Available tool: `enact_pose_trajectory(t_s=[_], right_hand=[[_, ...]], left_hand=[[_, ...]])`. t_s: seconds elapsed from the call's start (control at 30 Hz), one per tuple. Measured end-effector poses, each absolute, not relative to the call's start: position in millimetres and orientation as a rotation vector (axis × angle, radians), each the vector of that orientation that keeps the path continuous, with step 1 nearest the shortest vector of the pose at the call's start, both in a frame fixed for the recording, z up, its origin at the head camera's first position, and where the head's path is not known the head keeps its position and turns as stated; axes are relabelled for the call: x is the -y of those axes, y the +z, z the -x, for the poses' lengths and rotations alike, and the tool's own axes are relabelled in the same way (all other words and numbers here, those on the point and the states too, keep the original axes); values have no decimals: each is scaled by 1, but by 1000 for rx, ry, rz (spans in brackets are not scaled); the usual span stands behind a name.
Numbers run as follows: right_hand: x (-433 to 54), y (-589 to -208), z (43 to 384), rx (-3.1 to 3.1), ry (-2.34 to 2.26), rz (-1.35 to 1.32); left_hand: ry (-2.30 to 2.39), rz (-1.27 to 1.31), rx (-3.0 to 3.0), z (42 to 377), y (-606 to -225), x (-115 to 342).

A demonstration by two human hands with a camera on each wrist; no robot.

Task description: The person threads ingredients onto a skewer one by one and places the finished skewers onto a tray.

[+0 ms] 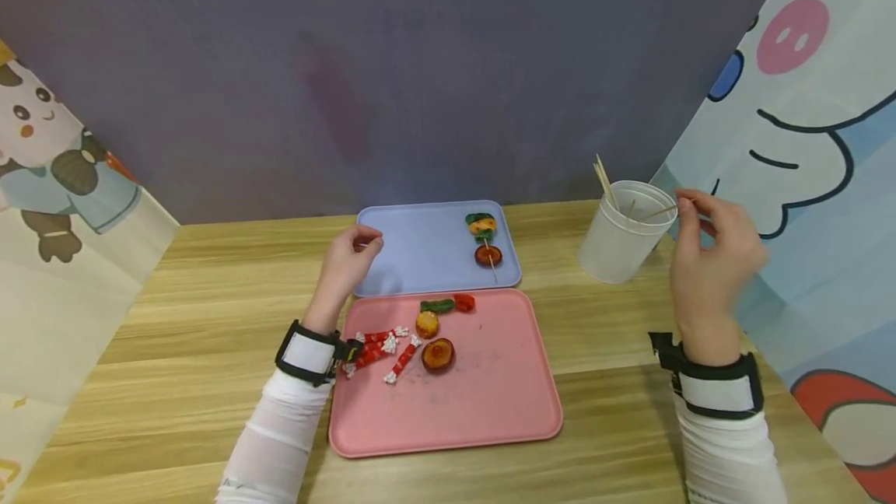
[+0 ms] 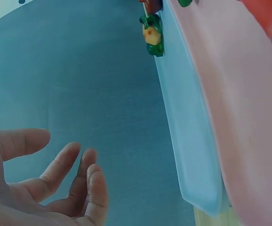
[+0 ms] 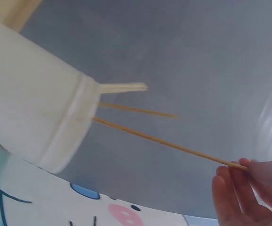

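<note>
My right hand [image 1: 717,251] pinches the end of a thin wooden skewer [image 3: 173,147] between thumb and fingertips. The skewer's other end is still inside the white cup [image 1: 616,251], where several more skewers [image 1: 604,180] stand. Over the left edge of the blue tray [image 1: 420,247], my left hand [image 1: 350,259] hovers with loosely bent fingers and nothing in them. On that tray's right side lies a skewer [image 1: 495,271] with toy food pieces [image 1: 483,225] and a brown mushroom-like piece [image 1: 488,256] threaded on it.
A pink tray [image 1: 490,403] lies in front of the blue one. It bears red-wrapped pieces with white ends [image 1: 403,360], a round brown piece [image 1: 438,355], a yellow piece [image 1: 427,324], a green piece [image 1: 437,306] and a red piece [image 1: 464,302]. A grey wall [image 1: 448,84] rises behind.
</note>
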State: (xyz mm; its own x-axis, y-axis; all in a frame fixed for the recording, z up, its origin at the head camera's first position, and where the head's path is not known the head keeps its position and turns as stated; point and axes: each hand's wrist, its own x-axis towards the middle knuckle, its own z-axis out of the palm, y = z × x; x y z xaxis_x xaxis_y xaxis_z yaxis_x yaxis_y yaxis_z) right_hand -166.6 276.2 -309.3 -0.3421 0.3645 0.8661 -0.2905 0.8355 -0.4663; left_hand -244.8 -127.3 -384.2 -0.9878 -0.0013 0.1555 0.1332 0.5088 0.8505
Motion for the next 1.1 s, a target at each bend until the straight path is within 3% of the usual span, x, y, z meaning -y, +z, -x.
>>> enact_pose_trajectory(t_s=[0.33, 0.83, 1.1], right_hand=[[-259, -290, 146, 1516, 774, 110], [-236, -281, 122, 1388, 943, -25], [-228, -290, 128, 1456, 1189, -150]], left_hand=[[-1473, 155, 2592, 245, -383, 123], [-1473, 214, 2607, 245, -381, 112], [-1450, 277, 2611, 242, -377, 98]])
